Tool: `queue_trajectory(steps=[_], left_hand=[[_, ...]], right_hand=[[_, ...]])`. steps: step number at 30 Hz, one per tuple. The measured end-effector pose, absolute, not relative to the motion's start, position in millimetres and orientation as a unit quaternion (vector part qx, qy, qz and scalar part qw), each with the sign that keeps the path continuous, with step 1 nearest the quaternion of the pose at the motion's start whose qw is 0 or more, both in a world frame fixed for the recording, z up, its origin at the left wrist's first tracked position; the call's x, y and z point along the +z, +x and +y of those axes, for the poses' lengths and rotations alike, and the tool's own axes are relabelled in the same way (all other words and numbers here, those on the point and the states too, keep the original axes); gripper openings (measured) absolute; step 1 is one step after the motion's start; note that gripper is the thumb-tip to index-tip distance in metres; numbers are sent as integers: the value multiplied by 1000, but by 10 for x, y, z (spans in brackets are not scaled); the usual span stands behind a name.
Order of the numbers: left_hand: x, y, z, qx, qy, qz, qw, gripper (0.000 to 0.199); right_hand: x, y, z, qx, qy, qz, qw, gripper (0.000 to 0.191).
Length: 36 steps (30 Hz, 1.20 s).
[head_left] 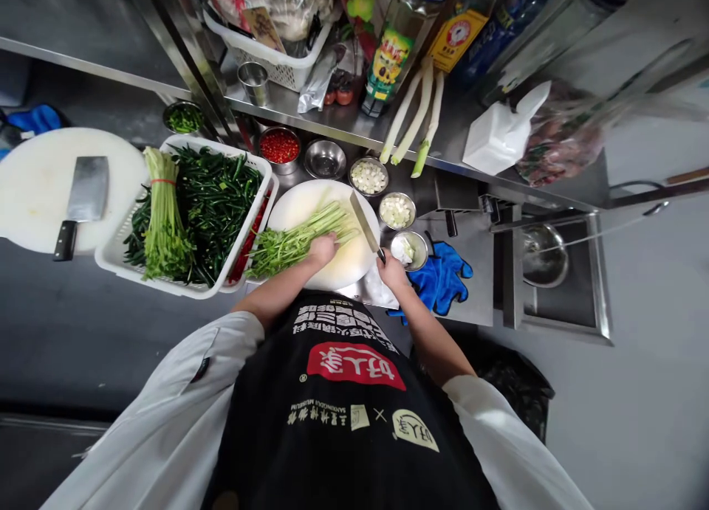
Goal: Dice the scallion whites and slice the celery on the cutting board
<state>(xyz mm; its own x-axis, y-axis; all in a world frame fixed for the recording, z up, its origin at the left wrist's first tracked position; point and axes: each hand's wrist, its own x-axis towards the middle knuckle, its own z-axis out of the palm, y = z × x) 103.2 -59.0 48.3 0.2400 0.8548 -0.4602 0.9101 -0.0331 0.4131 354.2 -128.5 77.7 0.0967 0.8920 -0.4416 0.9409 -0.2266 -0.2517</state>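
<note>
A bunch of thin green celery (299,235) lies across the round white cutting board (286,202), leafy ends to the left and pale stalk ends to the right. My left hand (323,250) is closed over the stalks near their pale ends, its fingertips partly hidden. In my right hand (393,269) is the handle of a cleaver-like kitchen knife (365,224). The blade slants over the right side of the board, apart from my left hand and just right of the stalk ends.
A white basket (207,291) at left holds green chilies (221,200) and banded celery (162,207). Farther left, a cleaver (88,189) lies on another board (33,193). Metal bowls of red chili (280,147) and chopped white pieces (368,177) ring my board. Blue gloves (440,277) lie at right.
</note>
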Motion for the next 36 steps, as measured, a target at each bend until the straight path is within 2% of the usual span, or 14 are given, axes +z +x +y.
queue_trajectory(steps=[4, 8, 14, 19, 23, 29, 33, 36], left_hand=[[551, 1005, -433, -31, 741, 607, 287, 46], [589, 939, -240, -127, 779, 568, 235, 36], [544, 1018, -139, -174, 801, 539, 196, 49], [600, 1150, -4, -196, 789, 540, 217, 39], [613, 1269, 99, -152, 767, 576, 239, 38], [500, 1213, 20, -139, 786, 552, 240, 51], [434, 1137, -55, -184, 785, 535, 252, 38], [406, 1166, -50, -188, 778, 544, 254, 38]], right_hand=[[779, 3574, -1148, -282, 716, 635, 63, 48], [748, 3528, -1042, -284, 710, 640, 73, 44], [731, 3542, -997, -298, 713, 633, 56, 40], [734, 3561, -991, -301, 708, 636, 54, 38], [699, 3556, -995, -297, 707, 639, 53, 38], [708, 3523, -991, -302, 708, 636, 54, 37], [712, 3530, -976, -303, 709, 635, 50, 36], [699, 3544, -967, -306, 709, 634, 43, 35]])
